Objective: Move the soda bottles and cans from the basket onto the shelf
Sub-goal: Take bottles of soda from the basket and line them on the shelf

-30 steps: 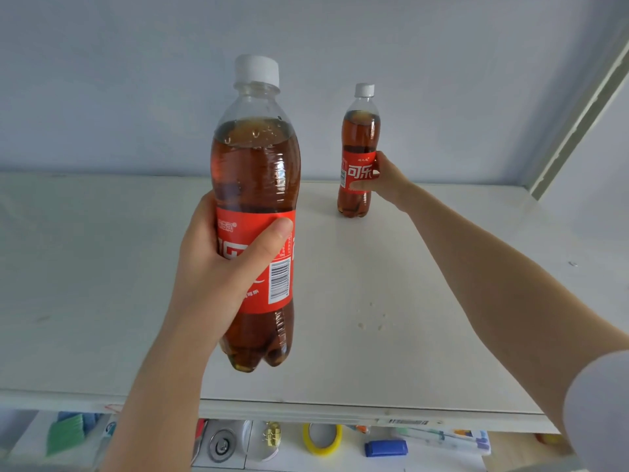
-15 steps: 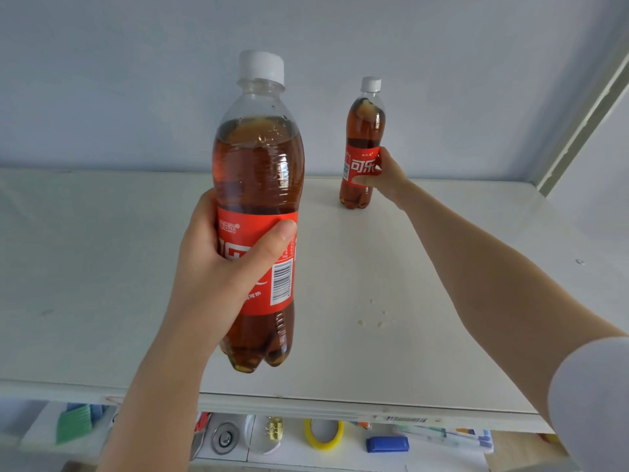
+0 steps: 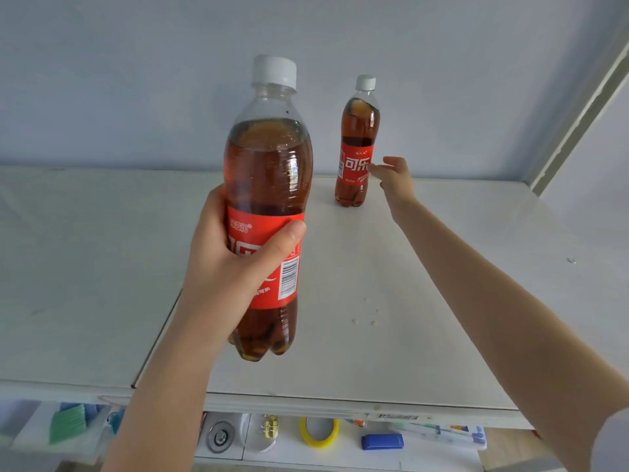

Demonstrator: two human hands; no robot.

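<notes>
Gripping a cola bottle (image 3: 269,172) round its red label, the left hand (image 3: 224,267) holds it upright in the air over the front part of the white shelf (image 3: 442,267). The thumb crosses the front of the label and the fingers wrap behind. A grip round the widest, stiffest part likely keeps a full bottle from slipping or tipping. Its base hangs clear of the board, so this one is not yet placed.

A second bottle (image 3: 357,131) stands upright on the shelf, far back and close to the wall (image 3: 136,80). That spot leaves the open board in front free for more drinks. The right hand (image 3: 391,178) is just beside its label, with fingers loose and spread and holding nothing. Whether a fingertip touches the label I cannot tell. The bottle stands without support.

The sensible next step seems to be setting the held bottle down beside the far one, on its left, with a gap so they do not knock.

The basket is out of view. A roll of yellow tape (image 3: 319,432) lies on the level below.
</notes>
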